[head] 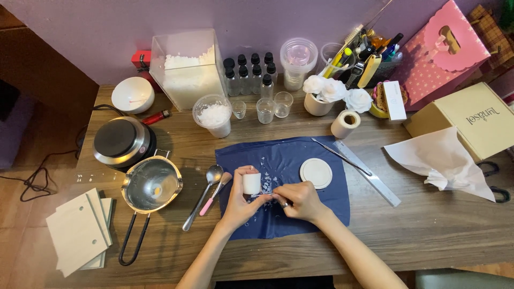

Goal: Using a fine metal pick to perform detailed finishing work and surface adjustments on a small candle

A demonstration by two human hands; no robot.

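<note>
Left grip around a white candle, right grip pinching a thin tool, above blue mat on wooden table.

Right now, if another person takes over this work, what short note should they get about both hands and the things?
Left hand: holds small white candle upright over blue mat.
Right hand: pinches a thin metal tool against the candle's base.
Done: white wax flakes lie scraped on the mat; round white lid set aside.
Left: cannot tell how much trimming remains.
</note>
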